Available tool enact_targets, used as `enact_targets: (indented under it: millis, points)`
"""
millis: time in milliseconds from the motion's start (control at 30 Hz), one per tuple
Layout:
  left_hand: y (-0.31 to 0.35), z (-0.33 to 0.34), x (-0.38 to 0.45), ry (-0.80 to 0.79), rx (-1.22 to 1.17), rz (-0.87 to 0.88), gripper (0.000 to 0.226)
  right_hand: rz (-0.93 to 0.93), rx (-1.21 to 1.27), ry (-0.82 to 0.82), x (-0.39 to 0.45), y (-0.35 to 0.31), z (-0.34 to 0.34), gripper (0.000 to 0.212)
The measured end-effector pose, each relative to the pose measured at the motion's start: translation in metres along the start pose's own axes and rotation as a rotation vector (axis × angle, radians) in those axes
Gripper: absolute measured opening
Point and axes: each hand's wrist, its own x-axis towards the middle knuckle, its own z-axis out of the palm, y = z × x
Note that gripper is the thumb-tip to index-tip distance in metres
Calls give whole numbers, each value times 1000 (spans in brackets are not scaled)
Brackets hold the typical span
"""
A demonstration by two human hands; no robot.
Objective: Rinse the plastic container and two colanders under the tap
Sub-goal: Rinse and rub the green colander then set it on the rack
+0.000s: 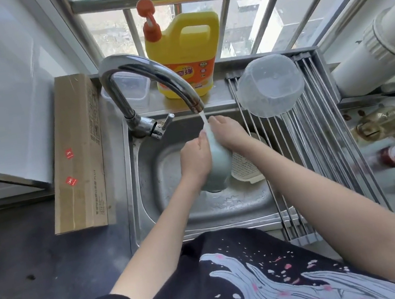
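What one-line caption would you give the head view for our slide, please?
Both hands, left hand and right hand, hold a pale green colander under the running tap over the sink.

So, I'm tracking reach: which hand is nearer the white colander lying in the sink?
Right. The right hand is just above the white colander; the left hand is across the blue-green colander.

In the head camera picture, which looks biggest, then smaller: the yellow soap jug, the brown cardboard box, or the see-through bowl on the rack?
1. Cardboard box, longest by far.
2. Yellow soap jug.
3. See-through bowl, though only slightly smaller-looking than the jug, so that's unsure.
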Motion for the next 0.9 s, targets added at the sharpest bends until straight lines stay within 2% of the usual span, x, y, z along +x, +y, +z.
enact_targets:
  millis: [100, 200, 267, 367, 467, 533, 567, 700, 767, 833, 900]
  points:
    - [0, 1, 8, 32, -90, -79, 54, -201, -389, 165, -21, -1, 10, 38]
    - [-11, 1, 29, 64, -277, -298, 49, -406, -405, 193, -56, 13, 35, 58]
    - [-14, 0, 36, -12, -347, -415, 44, -481, -160, 145, -60, 31, 41, 56]
    - [-3, -11, 42, -230, -530, -569, 37, -345, 284, 24, -51, 46, 33, 45]
    - [17, -24, 43, -456, -771, -570, 62, -146, 663, 16, -44, 30, 29, 41]
    - [25, -28, 42, -562, -818, -523, 79, -38, 794, 16, -37, 19, 30, 46]
    - [26, -29, 39, -609, -798, -490, 80, 3, 808, 33, -31, 18, 30, 47]
    - [9, -24, 30, -646, -571, -341, 54, 164, 802, 105, -13, 27, 18, 30]
    - [-1, -19, 26, -594, -595, -344, 47, 169, 763, 107, -8, 25, 7, 28]
    - [-3, -10, 24, -456, -642, -333, 40, 87, 511, 189, -8, 18, 0, 31]
    - [3, -3, 26, -328, -648, -312, 35, -81, 160, 320, -15, 7, 0, 33]
